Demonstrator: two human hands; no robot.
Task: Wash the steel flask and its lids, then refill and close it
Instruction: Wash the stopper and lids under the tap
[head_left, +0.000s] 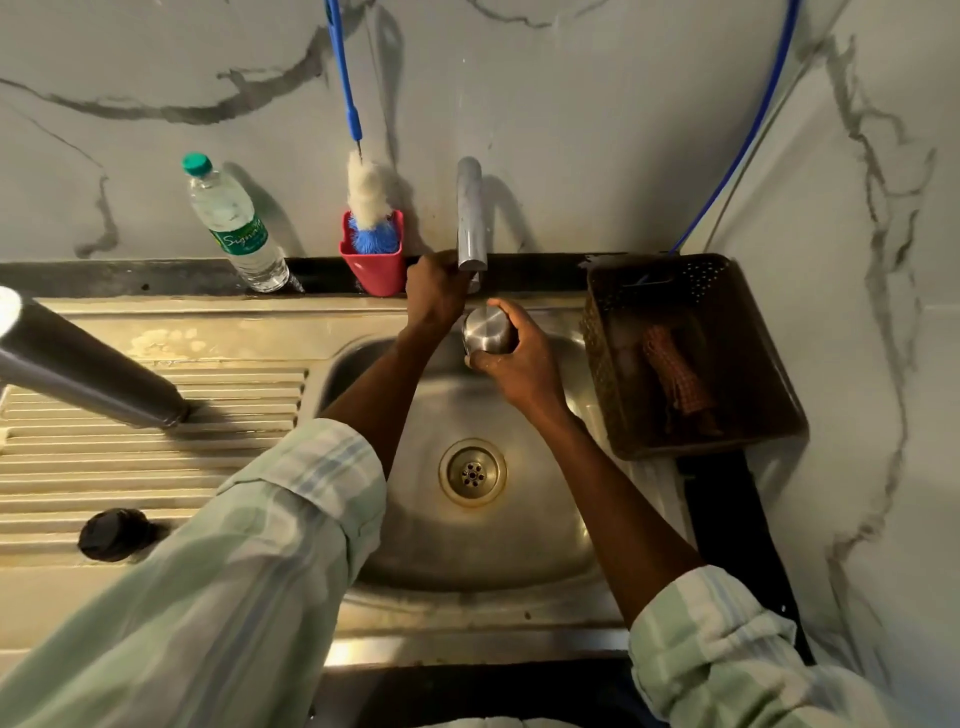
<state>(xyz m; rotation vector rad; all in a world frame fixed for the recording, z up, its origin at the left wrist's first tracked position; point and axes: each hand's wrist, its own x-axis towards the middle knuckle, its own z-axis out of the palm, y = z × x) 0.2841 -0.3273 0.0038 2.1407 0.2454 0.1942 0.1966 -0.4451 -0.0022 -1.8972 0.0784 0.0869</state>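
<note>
Two rolled check sleeves (291, 519) reach over a steel sink (519, 545). The right hand (519, 364) curls its fingers around a small steel lid (485, 330), held under the tap (470, 218); the left hand (436, 291) grips the tap's base. Rinsing well likely means turning the lid under the flow. Left of both hands, the steel flask (88, 364) and a black lid (114, 535) rest on the drainboard. Beside the right fingers, a brown basket (779, 395) holds cloth; a red holder (376, 267) holds a brush.

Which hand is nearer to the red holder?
Left. The left hand is at the tap, beside the red holder; the right hand grips the steel lid farther away.
</note>
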